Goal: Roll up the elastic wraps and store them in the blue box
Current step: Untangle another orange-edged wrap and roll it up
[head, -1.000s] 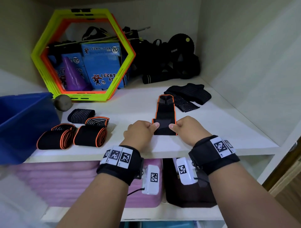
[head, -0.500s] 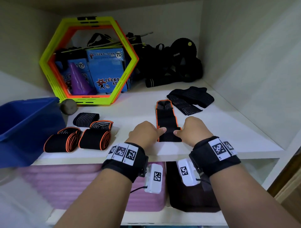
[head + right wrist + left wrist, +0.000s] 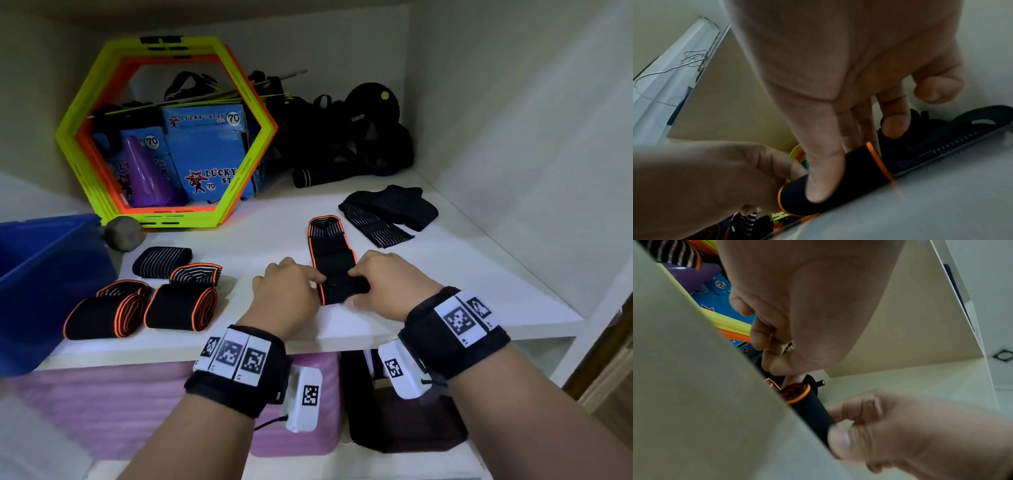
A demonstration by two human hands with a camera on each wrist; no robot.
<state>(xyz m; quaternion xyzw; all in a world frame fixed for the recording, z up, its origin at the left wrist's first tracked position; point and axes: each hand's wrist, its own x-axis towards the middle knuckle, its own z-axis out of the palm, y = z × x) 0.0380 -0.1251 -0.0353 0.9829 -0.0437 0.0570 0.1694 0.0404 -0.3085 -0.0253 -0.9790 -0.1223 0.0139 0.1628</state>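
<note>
Sitting at the shelf's [image 3: 445, 325] left edge, the blue box [image 3: 51, 274] has four rolled wraps [image 3: 178, 305] just beside it near the front edge. Right of them, the left hand [image 3: 287, 291] and the right hand [image 3: 387, 284] curl their fingers round the two ends of a black wrap with orange trim [image 3: 334, 274], its near end rolled up, its far end flat on the shelf. More black wraps [image 3: 387, 212] lie toward the back right corner.

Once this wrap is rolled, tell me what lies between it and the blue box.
The finished rolls lie on the shelf between the wrap in both hands and the blue box. Lifted over them, the path looks free.
</note>
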